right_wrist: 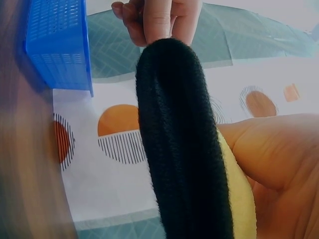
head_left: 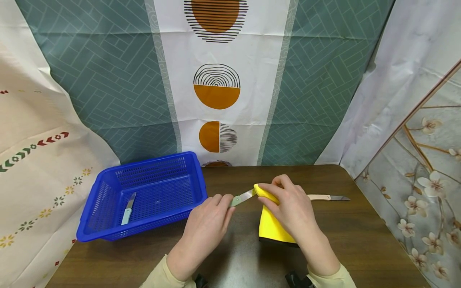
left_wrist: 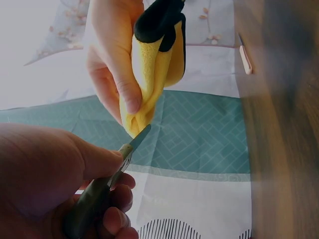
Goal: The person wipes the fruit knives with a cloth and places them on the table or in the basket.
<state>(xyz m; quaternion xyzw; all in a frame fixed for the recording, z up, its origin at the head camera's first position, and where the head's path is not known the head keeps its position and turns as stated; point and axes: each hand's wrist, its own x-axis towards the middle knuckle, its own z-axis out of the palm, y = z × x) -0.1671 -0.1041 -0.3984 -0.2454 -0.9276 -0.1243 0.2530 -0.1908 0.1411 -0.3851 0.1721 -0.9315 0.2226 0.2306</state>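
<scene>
Yellow cloth, pinched by the right hand, sits at the tip of the knife the left hand grips; squeezing too hard could slit the cloth.

The table looks like smooth dark wood, glossiest towards its near edge. At its far left corner, the basket is perforated plastic with a slight sheen. The cloth has matt, fleecy yellow pile and fuzzy black fabric. The green knife pairs shiny metal with a smooth, plastic-looking handle; the beige knife, nearer the right edge, has a metal blade too. The backdrop is creased, mostly matt fabric.
</scene>
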